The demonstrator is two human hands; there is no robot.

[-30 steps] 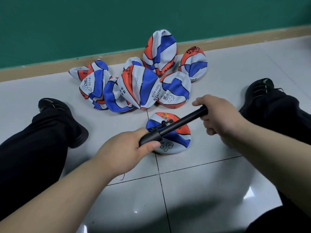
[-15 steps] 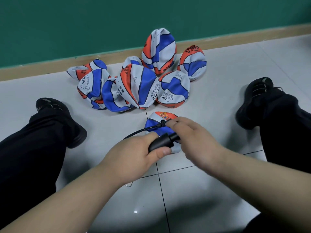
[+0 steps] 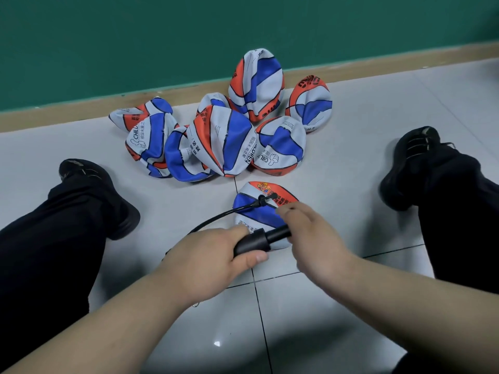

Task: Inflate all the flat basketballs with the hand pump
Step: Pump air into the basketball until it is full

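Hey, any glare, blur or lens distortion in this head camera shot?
Head view: a small glare spot on the glossy grey tiled floor; wide-angle bowing along the tan baseboard; print on the deflated red, white and blue basketballs is sharp.

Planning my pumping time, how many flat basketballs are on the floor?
9. One basketball lies nearest, alone; the heap holds two at left, three centre, three right. More may be hidden.

Right hand (image 3: 310, 238) draws the pump (image 3: 252, 242) handle out again — slightly.
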